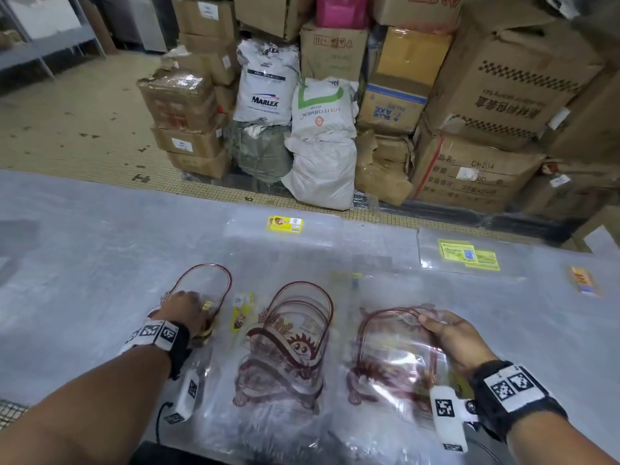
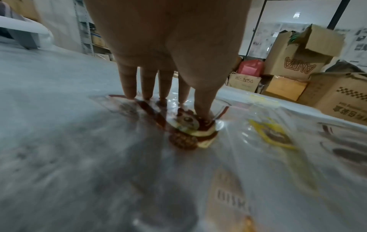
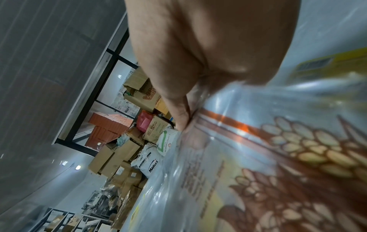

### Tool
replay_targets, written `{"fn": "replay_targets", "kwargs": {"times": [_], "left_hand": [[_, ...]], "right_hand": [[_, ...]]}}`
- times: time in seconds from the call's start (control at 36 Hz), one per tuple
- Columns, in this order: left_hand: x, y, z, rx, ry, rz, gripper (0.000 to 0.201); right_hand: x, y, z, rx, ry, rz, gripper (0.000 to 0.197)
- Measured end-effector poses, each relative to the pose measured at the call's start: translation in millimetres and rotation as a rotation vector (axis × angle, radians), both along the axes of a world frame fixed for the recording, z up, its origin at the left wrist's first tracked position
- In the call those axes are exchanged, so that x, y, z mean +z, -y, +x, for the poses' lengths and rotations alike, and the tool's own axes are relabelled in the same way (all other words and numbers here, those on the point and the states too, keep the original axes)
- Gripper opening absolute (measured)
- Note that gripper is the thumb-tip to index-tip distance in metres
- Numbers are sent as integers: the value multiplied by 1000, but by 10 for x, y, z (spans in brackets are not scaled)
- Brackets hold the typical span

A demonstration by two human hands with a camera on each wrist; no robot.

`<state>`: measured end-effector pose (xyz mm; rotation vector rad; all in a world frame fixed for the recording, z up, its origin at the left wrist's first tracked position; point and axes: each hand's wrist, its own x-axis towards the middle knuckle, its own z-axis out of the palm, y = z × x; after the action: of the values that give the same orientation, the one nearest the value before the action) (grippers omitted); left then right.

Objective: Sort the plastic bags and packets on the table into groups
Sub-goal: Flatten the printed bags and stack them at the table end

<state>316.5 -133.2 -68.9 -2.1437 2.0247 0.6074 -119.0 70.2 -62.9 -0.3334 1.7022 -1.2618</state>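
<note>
Three clear maroon-printed bags (image 1: 285, 344): left fingers (image 2: 129, 87) pressing flat, right fingers (image 3: 178, 116) pinching one

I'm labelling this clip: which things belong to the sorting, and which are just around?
Job:
left hand pressing the left printed bag
right hand gripping the right printed bag
middle printed bags
yellow-label packets

Around:
cardboard boxes
white sacks
</note>
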Motion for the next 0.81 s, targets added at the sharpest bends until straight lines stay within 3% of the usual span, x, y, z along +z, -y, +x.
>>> {"fn": "replay_targets", "kwargs": {"times": [0.08, 0.25, 0.44, 0.61, 0.69, 0.81], "left_hand": [[13, -62, 4, 26, -32, -52, 13], [128, -162, -33, 87, -129, -110, 26], [526, -417, -607, 23, -586, -88, 17], [706, -717, -1355, -161, -772, -27, 16], [672, -925, -1710, -262, -817, 45, 22], [582, -1213, -2081, -485, -627, 34, 26]], "right_hand": [[-47, 31, 7, -14, -14, 5, 12], [-39, 87, 70, 11, -54, 22, 5], [-77, 169, 136, 10, -17, 23, 13], [-79, 188, 165, 40, -63, 53, 21], [-40, 169, 179, 50, -66, 73, 16], [34, 135, 213, 54, -83, 95, 17]]}}
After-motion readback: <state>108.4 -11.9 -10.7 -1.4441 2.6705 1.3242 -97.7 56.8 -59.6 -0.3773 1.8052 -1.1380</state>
